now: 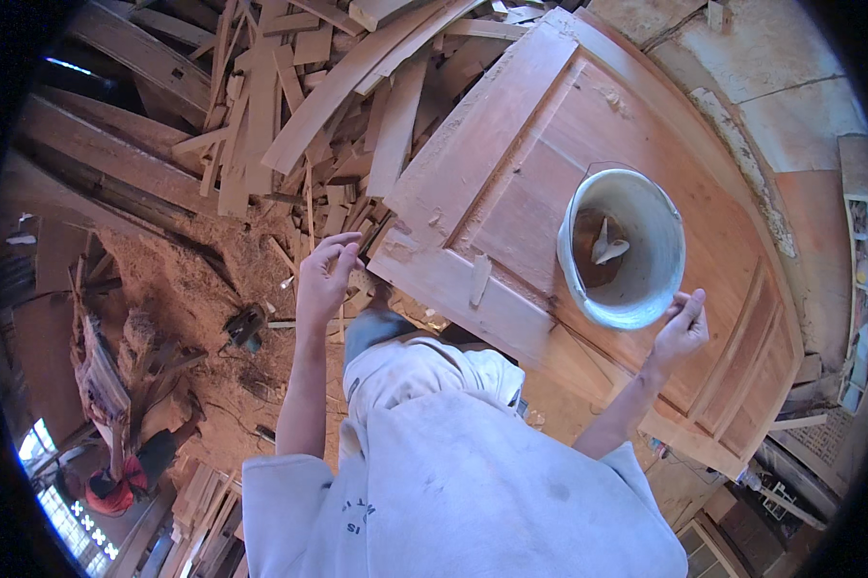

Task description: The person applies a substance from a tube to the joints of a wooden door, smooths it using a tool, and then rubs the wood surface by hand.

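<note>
My left hand is raised at the near left corner of a wooden panel door. Its fingers are loosely bent, with a gap between thumb and forefinger, and nothing shows in them. On the door stands a whitish bucket with a thin wire handle. Inside it lie a pale, pointed piece and some brownish matter. My right hand is beside the bucket's near right rim, fingers curled together. Whatever they hold, if anything, is hidden; contact with the rim is unclear. A small wood scrap lies on the door's near edge.
Offcuts and boards are heaped beyond the door's left end. Sawdust covers the floor at left, where a dark power tool lies. Another person in a red top is at the lower left. Stacked timber stands near them.
</note>
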The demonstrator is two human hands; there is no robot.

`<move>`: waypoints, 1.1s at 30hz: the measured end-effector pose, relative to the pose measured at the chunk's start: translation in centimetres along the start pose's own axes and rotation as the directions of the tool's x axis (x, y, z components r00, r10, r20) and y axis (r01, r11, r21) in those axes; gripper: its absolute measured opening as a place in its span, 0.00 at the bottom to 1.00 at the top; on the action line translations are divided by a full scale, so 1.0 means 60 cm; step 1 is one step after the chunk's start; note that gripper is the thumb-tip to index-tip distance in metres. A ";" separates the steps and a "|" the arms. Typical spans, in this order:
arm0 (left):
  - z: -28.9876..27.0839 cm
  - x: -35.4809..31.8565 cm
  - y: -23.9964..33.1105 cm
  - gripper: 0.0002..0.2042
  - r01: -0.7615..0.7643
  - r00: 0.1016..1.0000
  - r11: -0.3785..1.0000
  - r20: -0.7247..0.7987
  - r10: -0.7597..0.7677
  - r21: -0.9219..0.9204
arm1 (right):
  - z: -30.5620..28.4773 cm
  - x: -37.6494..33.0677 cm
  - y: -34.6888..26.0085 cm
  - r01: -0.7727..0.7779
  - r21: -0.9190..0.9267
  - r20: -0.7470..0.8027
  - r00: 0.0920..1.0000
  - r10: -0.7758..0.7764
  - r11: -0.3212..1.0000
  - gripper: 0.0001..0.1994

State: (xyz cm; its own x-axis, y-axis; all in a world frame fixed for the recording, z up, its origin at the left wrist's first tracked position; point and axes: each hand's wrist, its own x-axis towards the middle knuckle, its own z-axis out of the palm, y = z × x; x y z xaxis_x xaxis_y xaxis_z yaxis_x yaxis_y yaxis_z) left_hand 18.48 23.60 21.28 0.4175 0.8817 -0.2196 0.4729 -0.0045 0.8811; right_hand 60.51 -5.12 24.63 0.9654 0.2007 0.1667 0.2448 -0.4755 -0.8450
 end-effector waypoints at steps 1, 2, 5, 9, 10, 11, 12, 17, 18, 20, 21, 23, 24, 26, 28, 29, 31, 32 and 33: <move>0.010 -0.004 0.000 0.12 0.004 1.000 1.000 -0.007 -0.004 0.013 | -0.014 0.012 0.015 0.001 -0.027 0.028 1.000 0.000 1.000 0.12; 0.020 -0.008 0.001 0.11 0.029 0.999 0.999 -0.039 -0.029 0.015 | -0.024 0.019 0.033 0.001 -0.053 0.056 0.998 0.002 0.999 0.12; 0.047 -0.013 0.001 0.10 0.009 0.998 0.992 -0.063 -0.001 0.128 | -0.037 0.025 0.072 0.090 0.062 -0.076 0.994 -0.085 0.994 0.15; 0.081 -0.011 0.020 0.12 -0.042 0.999 0.969 0.016 0.040 0.245 | -0.084 0.035 0.110 0.070 -0.159 -0.081 0.993 -0.083 0.985 0.20; 0.088 -0.011 0.018 0.13 -0.048 0.998 0.968 0.041 0.039 0.245 | -0.089 0.033 0.103 0.016 -0.123 0.009 1.000 -0.015 0.992 0.24; 0.100 -0.008 0.028 0.13 -0.062 0.997 0.968 0.058 0.049 0.245 | -0.095 0.032 0.085 -0.035 -0.091 0.089 0.995 0.043 0.995 0.28; 0.112 -0.007 0.039 0.14 -0.052 0.997 0.971 0.068 0.037 0.235 | -0.097 0.023 0.065 -0.044 -0.094 0.070 0.996 0.051 0.995 0.28; 0.184 -0.013 0.132 0.18 -0.152 0.986 0.983 0.087 0.143 0.103 | -0.046 -0.032 -0.051 -0.209 0.626 0.474 0.867 -0.153 0.751 0.61; 0.202 -0.019 0.171 0.20 -0.200 0.973 0.976 0.135 0.187 0.085 | -0.034 -0.048 -0.076 -0.295 0.684 0.525 0.834 -0.170 0.667 0.65; 0.218 -0.044 0.235 0.23 -0.341 0.921 0.940 0.214 0.326 0.034 | -0.008 -0.083 -0.103 -0.494 0.715 0.658 0.715 -0.238 0.494 0.70; 0.229 -0.053 0.260 0.25 -0.429 0.873 0.903 0.258 0.413 0.006 | -0.003 -0.098 -0.114 -0.487 0.714 0.655 0.718 -0.235 0.503 0.70; 0.245 -0.063 0.306 0.27 -0.620 0.734 0.784 0.325 0.596 -0.038 | 0.007 -0.123 -0.138 -0.660 0.716 0.696 0.652 -0.301 0.228 0.72; 0.250 -0.071 0.322 0.27 -0.635 0.706 0.769 0.347 0.617 -0.075 | 0.008 -0.133 -0.149 -0.681 0.706 0.702 0.640 -0.311 0.194 0.74; 0.251 -0.086 0.331 0.27 -0.652 0.674 0.749 0.364 0.642 -0.115 | 0.014 -0.156 -0.165 -0.656 0.707 0.706 0.634 -0.316 0.264 0.73; 0.243 -0.096 0.322 0.25 -0.679 0.640 0.713 0.334 0.692 -0.176 | 0.022 -0.178 -0.186 -0.605 0.692 0.721 0.603 -0.341 0.395 0.73; 0.236 -0.101 0.315 0.25 -0.679 0.643 0.710 0.318 0.697 -0.185 | 0.025 -0.188 -0.192 -0.599 0.688 0.725 0.595 -0.346 0.409 0.73; 0.219 -0.110 0.300 0.21 -0.642 0.651 0.735 0.349 0.674 -0.220 | 0.034 -0.212 -0.197 -0.489 0.654 0.742 0.562 -0.366 0.577 0.73; 0.210 -0.116 0.296 0.18 -0.632 0.671 0.737 0.306 0.675 -0.238 | 0.039 -0.224 -0.204 -0.445 0.649 0.739 0.559 -0.375 0.616 0.71; 0.199 -0.121 0.291 0.18 -0.635 0.678 0.736 0.288 0.677 -0.236 | 0.044 -0.233 -0.211 -0.442 0.647 0.744 0.545 -0.386 0.622 0.71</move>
State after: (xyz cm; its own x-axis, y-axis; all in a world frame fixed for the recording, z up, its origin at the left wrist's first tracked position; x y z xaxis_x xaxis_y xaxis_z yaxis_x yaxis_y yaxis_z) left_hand 32.99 11.48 33.24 0.8264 0.4586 0.3267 -0.0997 -0.4519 0.8865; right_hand 43.66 0.35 31.66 0.3646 0.9303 0.0391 -0.3331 0.1696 -0.9275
